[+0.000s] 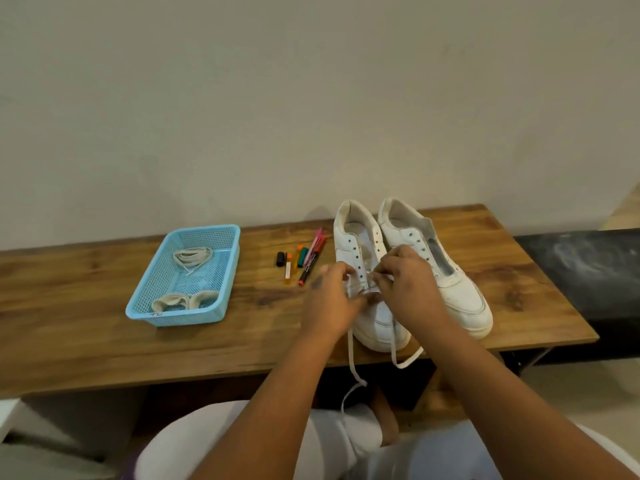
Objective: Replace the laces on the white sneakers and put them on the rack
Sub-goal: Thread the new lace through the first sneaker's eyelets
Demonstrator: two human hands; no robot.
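Two hands are at work on one shoe: your left hand point(330, 299) and right hand point(407, 282) meet over the lower eyelets of the left sneaker point(367, 271), fingers curled as if pinching the white lace point(351, 358), though motion blur hides the exact grip, so I cannot tell how firmly either side is held. Both loose ends trail from under your hands toward you, past the edge of the wooden bench point(104, 341), one hanging down near your lap. Judging from that, you are at the first crossings, so even up the two ends now; a lopsided start only gets worse higher up. Keep the lace flat as you feed it, and pull each crossing snug before moving up to the empty eyelets beyond your fingers. The right sneaker point(446, 268) sits just beyond your right hand, touching its mate, with no lace that I can see. Off to the left of your left hand lie some markers point(304, 259), and farther left a blue basket point(162, 313) holds a coiled lace point(192, 258) at its far end, likely the one for the second shoe. No rack is in view.
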